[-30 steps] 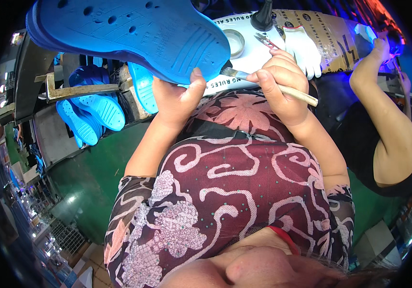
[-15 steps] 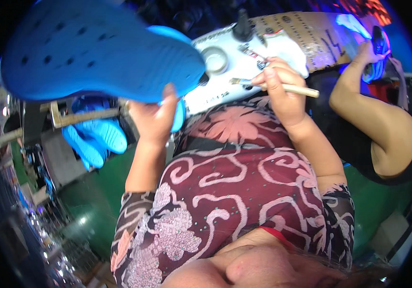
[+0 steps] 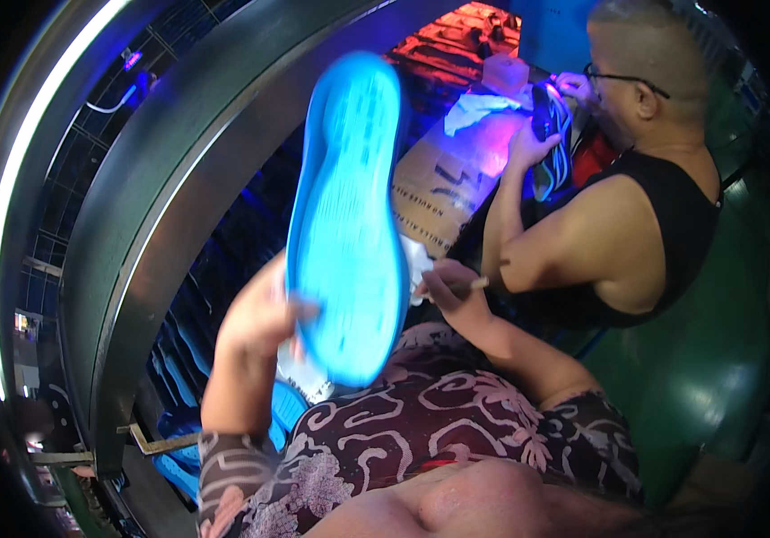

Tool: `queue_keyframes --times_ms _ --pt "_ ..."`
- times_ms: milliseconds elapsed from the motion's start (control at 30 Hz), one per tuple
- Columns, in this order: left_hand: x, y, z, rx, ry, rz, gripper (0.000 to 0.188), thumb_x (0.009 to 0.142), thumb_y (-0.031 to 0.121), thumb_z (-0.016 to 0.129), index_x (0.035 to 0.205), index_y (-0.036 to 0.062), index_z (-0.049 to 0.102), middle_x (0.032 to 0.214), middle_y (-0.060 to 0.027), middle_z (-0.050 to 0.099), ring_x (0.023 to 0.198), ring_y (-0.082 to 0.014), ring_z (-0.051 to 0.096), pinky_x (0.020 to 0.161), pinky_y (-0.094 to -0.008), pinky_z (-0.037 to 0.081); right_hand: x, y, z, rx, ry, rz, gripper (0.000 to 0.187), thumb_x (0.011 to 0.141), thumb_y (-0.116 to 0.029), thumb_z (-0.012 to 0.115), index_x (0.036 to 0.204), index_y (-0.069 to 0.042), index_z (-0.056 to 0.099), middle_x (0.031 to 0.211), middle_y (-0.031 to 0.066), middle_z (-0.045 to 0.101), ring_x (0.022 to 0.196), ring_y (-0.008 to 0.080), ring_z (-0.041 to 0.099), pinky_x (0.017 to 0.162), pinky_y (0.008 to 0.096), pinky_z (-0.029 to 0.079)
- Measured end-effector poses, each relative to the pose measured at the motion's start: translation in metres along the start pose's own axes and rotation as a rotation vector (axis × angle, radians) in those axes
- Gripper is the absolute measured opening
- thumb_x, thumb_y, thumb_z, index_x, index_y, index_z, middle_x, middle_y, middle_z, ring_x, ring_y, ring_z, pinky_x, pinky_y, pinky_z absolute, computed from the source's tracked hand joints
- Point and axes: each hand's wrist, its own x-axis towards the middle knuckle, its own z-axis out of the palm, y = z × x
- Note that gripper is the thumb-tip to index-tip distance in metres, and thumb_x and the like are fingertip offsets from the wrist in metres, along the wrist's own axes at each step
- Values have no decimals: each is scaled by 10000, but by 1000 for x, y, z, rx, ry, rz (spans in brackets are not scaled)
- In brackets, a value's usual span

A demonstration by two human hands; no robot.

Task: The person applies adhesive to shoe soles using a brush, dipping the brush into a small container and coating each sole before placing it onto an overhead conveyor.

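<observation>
My left hand (image 3: 259,314) grips a bright blue shoe sole (image 3: 349,197) near its lower end. The sole stands upright in front of me, its hollow, rimmed face turned toward me. My right hand (image 3: 456,291) is closed around a paintbrush, with part of its pale wooden handle (image 3: 478,284) showing. The bristles are hidden at this moment. Behind the sole, a white surface (image 3: 419,267) peeks out beside my right hand. Further blue soles (image 3: 286,414) lie low on the left, close to my left forearm.
A long dark metal housing (image 3: 156,193) curves along the left, with a bright tube light (image 3: 10,170) beyond. Printed cardboard (image 3: 434,184) covers the bench ahead. At right, a co-worker (image 3: 645,179) holds a dark and blue shoe (image 3: 553,134) above a red-lit area.
My view has swung, bringing the co-worker and the metal housing further into sight. The sole, earlier tilted across the upper left, now stands upright and nearer the middle. Both hands keep their hold.
</observation>
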Motion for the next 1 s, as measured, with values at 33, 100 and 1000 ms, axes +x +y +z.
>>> queue_keyframes --times_ms 33,100,1000 --pt "40 19 -3 0 -9 101 593 675 150 654 1181 -70 433 837 -68 584 570 -108 566 478 -206 464 1 -10 -2 -135 4 37 228 832 -123 587 624 -42 632 601 70 588 592 236 550 587 340 409" --pt "109 77 -3 -150 -146 218 350 794 187 632 1050 -28 530 750 -37 573 604 -110 551 555 -207 465 -1 -18 0 -93 19 -45 229 830 -122 583 620 -42 630 584 74 579 597 236 554 592 340 412" --pt "-330 -240 -46 27 1304 -667 271 820 318 634 812 71 523 675 -8 539 589 -95 518 541 -275 454 -12 -29 72 188 -278 418 310 931 -207 479 750 -3 628 662 28 609 565 75 489 550 221 407"
